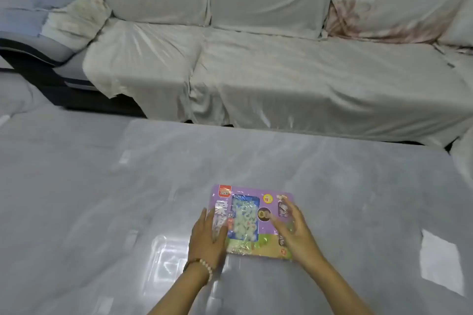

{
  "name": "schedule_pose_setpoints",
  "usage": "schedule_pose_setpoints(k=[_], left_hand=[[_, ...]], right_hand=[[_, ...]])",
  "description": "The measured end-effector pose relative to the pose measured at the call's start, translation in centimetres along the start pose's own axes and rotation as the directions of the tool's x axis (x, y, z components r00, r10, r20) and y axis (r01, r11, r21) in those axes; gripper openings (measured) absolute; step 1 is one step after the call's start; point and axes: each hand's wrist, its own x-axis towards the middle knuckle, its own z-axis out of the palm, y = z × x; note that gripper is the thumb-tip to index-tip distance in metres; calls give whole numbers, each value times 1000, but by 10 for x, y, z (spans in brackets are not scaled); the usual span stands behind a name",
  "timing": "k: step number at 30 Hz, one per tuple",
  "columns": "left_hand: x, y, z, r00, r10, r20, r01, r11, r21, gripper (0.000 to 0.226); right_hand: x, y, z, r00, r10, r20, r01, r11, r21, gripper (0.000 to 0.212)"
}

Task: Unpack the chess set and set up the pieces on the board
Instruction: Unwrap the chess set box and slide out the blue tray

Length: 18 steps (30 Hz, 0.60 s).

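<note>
Box [244, 222] film-sealed, flat on table [332, 186] | left hand [207, 235] flat on its left edge, right hand [294, 230] spread over right side, neither gripping | risk: slick film slips; hard tearing could scatter pieces.

Glossy table [332, 186] spreads wide on every side of the wrapped box [245, 190]; the draped sofa [281, 71] walls its far edge.
</note>
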Motion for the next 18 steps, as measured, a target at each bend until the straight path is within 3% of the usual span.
schedule_pose_setpoints(k=[3, 7, 9, 13, 18], left_hand=[[38, -29, 36, 993, 116, 1, -110, 944, 312, 60], [81, -59, 75, 960, 279, -9, -224, 790, 570, 84], [93, -68, 83, 917, 397, -41, -286, 724, 627, 80], [97, -77, 91, 891, 450, -66, -313, 712, 629, 84], [95, -78, 92, 884, 458, -91, -298, 704, 645, 93]], right_hand=[[30, 69, 15, 997, -70, -24, 62, 964, -258, 64], [59, 127, 14, 970, -244, -2, 182, 724, -665, 86], [68, 142, 17, 943, -334, -4, 234, 669, -705, 88], [71, 151, 18, 935, -354, -6, 250, 671, -698, 67], [66, 149, 18, 931, -366, -5, 255, 659, -707, 78]])
